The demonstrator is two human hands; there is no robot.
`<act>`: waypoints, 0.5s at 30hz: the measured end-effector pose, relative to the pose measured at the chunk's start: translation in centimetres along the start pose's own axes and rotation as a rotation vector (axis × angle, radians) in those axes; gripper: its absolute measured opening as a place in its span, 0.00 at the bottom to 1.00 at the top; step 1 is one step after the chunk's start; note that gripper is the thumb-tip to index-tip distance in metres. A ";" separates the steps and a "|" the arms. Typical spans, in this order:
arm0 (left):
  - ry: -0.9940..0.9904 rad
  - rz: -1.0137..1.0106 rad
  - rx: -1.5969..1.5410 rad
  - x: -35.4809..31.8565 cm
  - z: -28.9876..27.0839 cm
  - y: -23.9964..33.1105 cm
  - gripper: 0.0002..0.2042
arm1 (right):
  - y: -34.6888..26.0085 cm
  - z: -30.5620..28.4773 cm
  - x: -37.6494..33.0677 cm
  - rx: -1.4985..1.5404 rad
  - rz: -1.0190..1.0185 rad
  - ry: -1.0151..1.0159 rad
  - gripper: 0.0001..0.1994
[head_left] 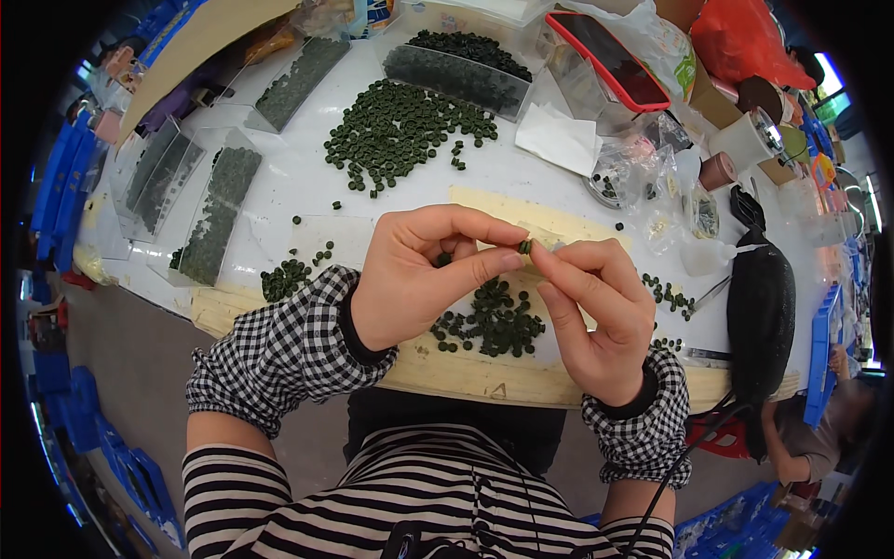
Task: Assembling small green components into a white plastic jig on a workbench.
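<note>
Two hands pinch one small green bead between them above the table.

The right hand (596,312) has its grip closed on a single dark green bead (525,247) between thumb and forefinger, and the left hand (424,275) curls in so its thumb and forefinger tips meet at the same bead, with a thin pale strand (549,245) just beside it. Judging by the fingertip-only hold, the bead could slip and drop into the loose pile (489,321) directly below, lost among too many to count. Farther out on the white table (289,182): one larger bead heap (400,130), about five clear trays (219,214), one red-edged phone (610,58).
</note>
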State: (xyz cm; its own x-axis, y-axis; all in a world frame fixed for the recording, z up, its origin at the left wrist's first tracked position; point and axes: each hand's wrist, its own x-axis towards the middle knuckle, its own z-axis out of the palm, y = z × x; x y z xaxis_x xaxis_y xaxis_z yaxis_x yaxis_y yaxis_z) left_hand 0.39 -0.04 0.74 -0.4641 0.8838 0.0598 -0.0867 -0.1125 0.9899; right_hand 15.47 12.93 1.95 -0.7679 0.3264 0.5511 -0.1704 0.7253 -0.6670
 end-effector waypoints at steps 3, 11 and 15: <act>0.006 0.004 0.021 0.0 -0.1 0.0 0.09 | 0.1 0.0 0.0 0.000 -0.019 -0.012 0.18; -0.032 0.053 0.017 0.0 -0.2 -0.4 0.08 | 0.8 -0.2 0.2 -0.009 -0.130 -0.046 0.18; -0.038 0.070 0.034 0.0 -0.3 -0.4 0.08 | 0.8 -0.2 0.2 0.005 -0.127 -0.054 0.18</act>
State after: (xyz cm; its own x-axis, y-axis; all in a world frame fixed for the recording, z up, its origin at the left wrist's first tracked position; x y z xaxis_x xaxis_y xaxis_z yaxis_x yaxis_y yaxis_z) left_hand 0.19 -0.17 0.27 -0.4338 0.8911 0.1330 -0.0248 -0.1594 0.9869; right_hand 15.30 13.69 1.61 -0.7719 0.1991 0.6037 -0.2716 0.7554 -0.5963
